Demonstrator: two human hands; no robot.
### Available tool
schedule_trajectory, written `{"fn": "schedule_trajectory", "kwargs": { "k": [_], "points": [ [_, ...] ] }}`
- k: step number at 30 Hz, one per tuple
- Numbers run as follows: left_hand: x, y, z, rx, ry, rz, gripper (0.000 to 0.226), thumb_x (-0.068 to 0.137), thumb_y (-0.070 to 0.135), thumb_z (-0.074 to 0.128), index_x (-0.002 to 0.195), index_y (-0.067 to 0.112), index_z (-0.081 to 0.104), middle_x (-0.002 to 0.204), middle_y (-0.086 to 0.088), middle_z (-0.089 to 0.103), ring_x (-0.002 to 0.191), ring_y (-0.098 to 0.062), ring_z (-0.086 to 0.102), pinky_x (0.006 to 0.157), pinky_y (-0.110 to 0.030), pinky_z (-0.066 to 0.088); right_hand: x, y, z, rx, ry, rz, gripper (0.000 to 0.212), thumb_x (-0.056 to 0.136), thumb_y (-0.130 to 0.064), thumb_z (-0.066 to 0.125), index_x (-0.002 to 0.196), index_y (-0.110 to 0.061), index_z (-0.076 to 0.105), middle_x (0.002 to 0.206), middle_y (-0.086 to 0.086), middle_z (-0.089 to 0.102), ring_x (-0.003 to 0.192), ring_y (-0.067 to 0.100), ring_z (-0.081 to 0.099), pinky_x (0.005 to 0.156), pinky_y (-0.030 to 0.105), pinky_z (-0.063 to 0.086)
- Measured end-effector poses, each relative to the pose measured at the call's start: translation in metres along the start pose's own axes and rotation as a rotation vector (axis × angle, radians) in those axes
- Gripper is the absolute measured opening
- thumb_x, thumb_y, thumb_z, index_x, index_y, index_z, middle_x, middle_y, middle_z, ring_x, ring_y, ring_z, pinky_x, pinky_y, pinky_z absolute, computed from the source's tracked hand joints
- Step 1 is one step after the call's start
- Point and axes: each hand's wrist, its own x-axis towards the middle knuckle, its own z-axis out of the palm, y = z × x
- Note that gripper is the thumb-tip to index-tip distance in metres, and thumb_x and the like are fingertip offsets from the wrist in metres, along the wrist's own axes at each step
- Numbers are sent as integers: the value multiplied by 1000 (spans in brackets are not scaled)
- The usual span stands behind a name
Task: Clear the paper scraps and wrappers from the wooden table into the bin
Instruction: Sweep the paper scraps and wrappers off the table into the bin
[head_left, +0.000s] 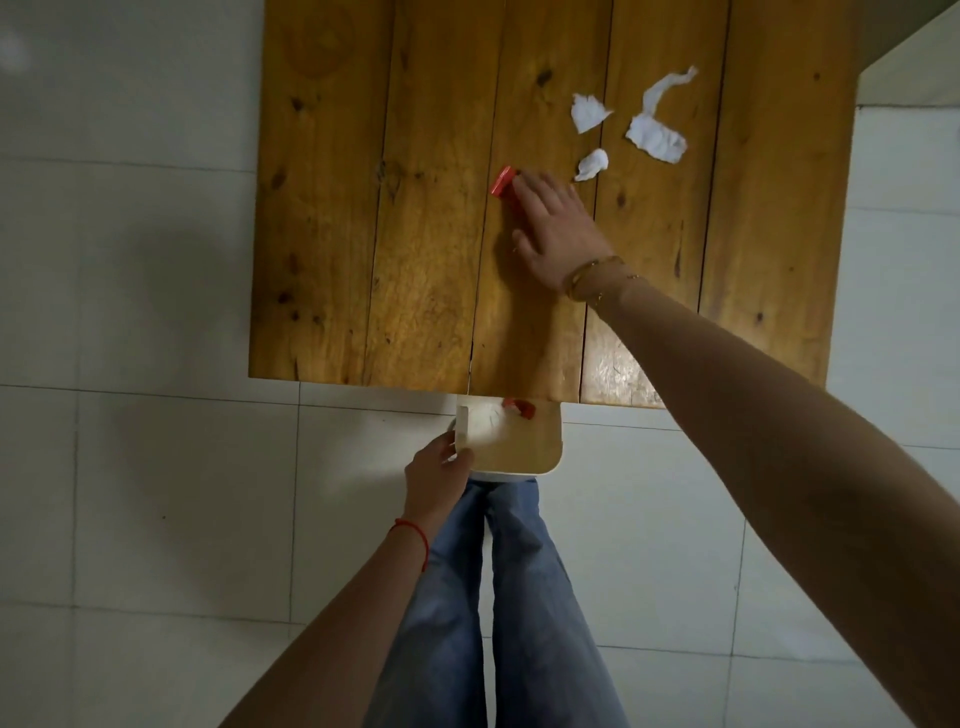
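Observation:
A red wrapper lies mid-table on the wooden table, and the fingertips of my right hand rest on its right end; the palm lies flat and the fingers hide part of it. White paper scraps sit further back right: a torn piece, a small crumpled one and a long twisted one. My left hand grips the left rim of the small white bin, held just under the table's near edge. Inside the bin a red wrapper shows.
White floor tiles surround the table. My legs in blue jeans stand right behind the bin. A pale ledge or piece of furniture fills the top right corner.

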Motion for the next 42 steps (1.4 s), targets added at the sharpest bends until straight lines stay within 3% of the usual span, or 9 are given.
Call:
{"fn": "schedule_trajectory", "kwargs": {
  "k": [3, 8, 15, 20, 23, 26, 30, 34, 42],
  "points": [
    [-1, 3, 0, 6, -14, -2, 29, 89, 24, 49, 113, 22, 65, 93, 6, 68, 88, -13, 60, 82, -27, 44, -19, -6, 12, -32, -30, -36, 61, 96, -32, 39, 149, -11, 19, 157, 10, 21, 145, 29, 15, 118, 41, 10],
    [-4, 6, 1, -75, 2, -45, 25, 87, 26, 53, 106, 22, 68, 86, 7, 69, 89, -20, 66, 87, -38, 53, -103, -20, 42, -27, 5, -121, 51, 90, -29, 40, 137, -8, 43, 130, 12, 52, 119, 29, 46, 102, 47, 40],
    [-7, 11, 8, -106, -7, -75, 27, 86, 24, 54, 109, 21, 68, 86, 5, 69, 89, -18, 67, 82, -29, 51, -184, -23, 72, 75, -69, -336, 42, 88, -25, 46, 126, -8, 56, 124, 10, 56, 112, 26, 51, 96, 38, 39],
    [-7, 15, 11, -109, -17, -69, 24, 86, 21, 54, 106, 21, 68, 91, 1, 71, 92, -20, 66, 87, -36, 54, -148, 0, 49, 145, 121, -173, 50, 91, -23, 46, 140, -12, 41, 140, 10, 45, 126, 24, 43, 105, 46, 37],
    [-7, 17, 12, -79, -3, -46, 25, 89, 23, 53, 109, 20, 67, 89, 5, 68, 93, -19, 65, 88, -35, 52, -102, 22, 23, 89, 166, 8, 57, 95, -33, 38, 148, -16, 24, 154, 9, 28, 142, 28, 23, 116, 48, 21],
    [-6, 18, 12, -34, 1, -8, 22, 91, 28, 52, 104, 23, 68, 86, 9, 67, 84, -13, 61, 78, -25, 43, -57, 44, 1, 24, 161, 89, 63, 96, -38, 33, 151, -17, 11, 159, 8, 11, 147, 25, 6, 119, 47, 8],
    [-3, 20, 14, 94, -13, 32, 25, 92, 23, 49, 109, 16, 66, 97, 0, 69, 81, -10, 54, 72, -19, 35, -14, 62, -16, -53, 144, 114, 65, 96, -41, 29, 151, -17, 4, 160, 8, 1, 147, 26, -1, 119, 46, 3],
    [0, 21, 15, 162, -11, 75, 23, 93, 20, 49, 106, 12, 66, 97, -4, 70, 78, -8, 53, 61, -3, 29, 16, 69, -27, -15, 127, 106, 66, 96, -39, 31, 151, -15, 3, 160, 8, 1, 147, 25, -1, 120, 44, 3],
    [2, 29, 17, 152, -27, 35, 20, 91, 21, 49, 100, 15, 66, 86, 2, 66, 71, -6, 53, 60, -9, 31, 24, 65, -21, -17, 7, 9, 65, 98, -38, 33, 151, -9, 8, 160, 11, 5, 147, 24, 2, 120, 38, 4]
  ]
}}
